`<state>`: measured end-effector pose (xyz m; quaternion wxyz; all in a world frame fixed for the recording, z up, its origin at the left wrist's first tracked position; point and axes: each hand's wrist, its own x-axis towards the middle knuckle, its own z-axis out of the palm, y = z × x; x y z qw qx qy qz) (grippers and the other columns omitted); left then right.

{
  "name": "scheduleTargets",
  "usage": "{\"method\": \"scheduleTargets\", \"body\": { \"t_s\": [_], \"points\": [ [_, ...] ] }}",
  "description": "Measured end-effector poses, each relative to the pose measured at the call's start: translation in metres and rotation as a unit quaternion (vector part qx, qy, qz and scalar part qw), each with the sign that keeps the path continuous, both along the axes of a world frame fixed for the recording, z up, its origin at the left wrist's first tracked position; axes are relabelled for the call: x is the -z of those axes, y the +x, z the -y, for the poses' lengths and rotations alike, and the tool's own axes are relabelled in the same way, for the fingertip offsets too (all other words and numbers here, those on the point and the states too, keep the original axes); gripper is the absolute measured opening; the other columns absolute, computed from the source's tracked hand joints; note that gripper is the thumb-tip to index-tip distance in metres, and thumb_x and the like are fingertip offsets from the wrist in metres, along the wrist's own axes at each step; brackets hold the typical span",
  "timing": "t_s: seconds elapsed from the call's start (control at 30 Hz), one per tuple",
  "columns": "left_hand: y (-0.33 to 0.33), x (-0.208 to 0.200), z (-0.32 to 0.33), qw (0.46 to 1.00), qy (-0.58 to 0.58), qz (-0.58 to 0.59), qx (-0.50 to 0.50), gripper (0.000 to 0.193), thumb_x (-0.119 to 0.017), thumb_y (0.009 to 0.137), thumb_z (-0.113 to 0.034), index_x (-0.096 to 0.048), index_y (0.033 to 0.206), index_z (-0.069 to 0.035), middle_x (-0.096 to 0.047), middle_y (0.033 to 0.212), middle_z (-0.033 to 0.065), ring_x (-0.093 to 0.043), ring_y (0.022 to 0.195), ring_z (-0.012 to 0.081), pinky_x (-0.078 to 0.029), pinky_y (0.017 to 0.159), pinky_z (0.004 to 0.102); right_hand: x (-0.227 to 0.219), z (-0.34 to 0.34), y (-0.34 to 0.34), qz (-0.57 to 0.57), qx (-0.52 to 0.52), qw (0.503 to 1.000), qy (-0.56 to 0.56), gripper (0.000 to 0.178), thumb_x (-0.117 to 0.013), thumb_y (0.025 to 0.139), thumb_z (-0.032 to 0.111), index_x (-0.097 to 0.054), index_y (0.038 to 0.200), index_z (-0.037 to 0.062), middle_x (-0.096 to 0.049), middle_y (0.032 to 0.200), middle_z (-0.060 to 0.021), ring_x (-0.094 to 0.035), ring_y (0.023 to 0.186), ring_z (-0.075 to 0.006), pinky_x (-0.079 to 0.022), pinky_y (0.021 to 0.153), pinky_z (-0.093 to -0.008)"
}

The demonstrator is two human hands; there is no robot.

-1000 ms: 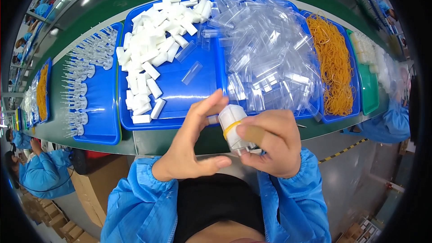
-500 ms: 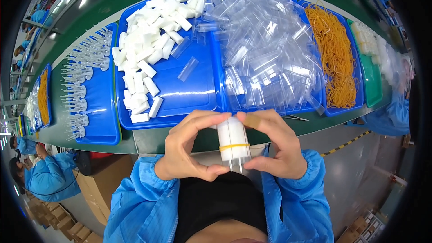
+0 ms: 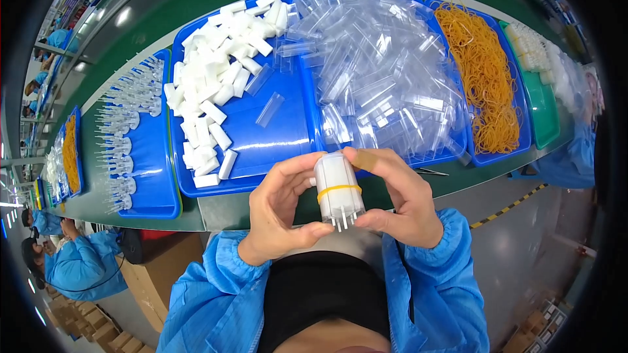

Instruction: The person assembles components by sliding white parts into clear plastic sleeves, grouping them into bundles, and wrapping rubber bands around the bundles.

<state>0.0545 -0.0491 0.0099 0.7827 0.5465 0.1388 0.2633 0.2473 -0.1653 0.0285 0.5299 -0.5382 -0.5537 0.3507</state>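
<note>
In front of my body, above the table's near edge, I hold a cylindrical bundle of white blocks in clear plastic sleeves (image 3: 329, 173). A yellow rubber band (image 3: 340, 189) circles its middle, and thin white prongs (image 3: 339, 223) stick out of its lower end. My left hand (image 3: 273, 204) curves round the left side, index fingertip at the top and thumb near the bottom. On the other side my right hand (image 3: 411, 199) grips it the same way, with a tan wrap on its index finger. The remaining fingers are partly hidden behind the bundle.
Beyond my hands, blue trays hold white blocks (image 3: 226, 59), clear plastic sleeves (image 3: 379, 65) and yellow rubber bands (image 3: 481, 85). Another tray at left holds clear pronged pieces (image 3: 118, 127). A green tray (image 3: 540, 111) stands far right. Metal tweezers (image 3: 433, 172) lie near the table edge. Co-workers sit at left.
The bundle has tilted so more of its prongs show, and sits slightly higher in view. Both hands keep their hold. The whole view has shifted a little.
</note>
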Motion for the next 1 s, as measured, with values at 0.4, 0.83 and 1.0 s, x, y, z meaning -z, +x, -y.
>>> {"method": "scheduleTargets", "body": {
  "t_s": [0.4,0.83,1.0],
  "points": [
    [-0.004,-0.014,-0.006,0.965,0.237,-0.109,-0.020,0.079,-0.088,0.074,-0.009,-0.049,0.142,-0.005,-0.049,0.137,0.0156,-0.065,0.106,0.0212,-0.055,0.089,0.0327,-0.012,0.001,-0.005,-0.108,0.143,0.984,-0.021,0.068,-0.082,0.079,0.013,-0.050,0.138,0.0017,-0.065,0.115,-0.0091,-0.061,0.101,-0.0157,-0.048,0.088,-0.0305],
    [-0.005,-0.017,-0.025,0.957,0.276,-0.081,0.036,0.079,-0.094,0.064,-0.015,-0.056,0.133,-0.006,-0.052,0.137,0.0137,-0.061,0.108,0.0234,-0.052,0.093,0.0336,-0.013,-0.006,0.003,-0.016,-0.015,0.999,-0.036,0.086,-0.085,0.078,0.024,-0.040,0.149,0.0020,-0.066,0.120,-0.0108,-0.062,0.104,-0.0222,-0.050,0.091,-0.0336],
    [-0.006,-0.010,-0.025,0.946,0.318,-0.054,0.018,0.079,-0.093,0.066,-0.018,-0.055,0.133,-0.004,-0.052,0.138,0.0142,-0.059,0.115,0.0253,-0.048,0.100,0.0380,-0.016,-0.005,0.004,0.094,-0.036,0.995,-0.005,0.081,-0.092,0.067,0.021,-0.056,0.137,0.0005,-0.064,0.125,-0.0145,-0.062,0.107,-0.0289,-0.052,0.091,-0.0352]
  ]
}}
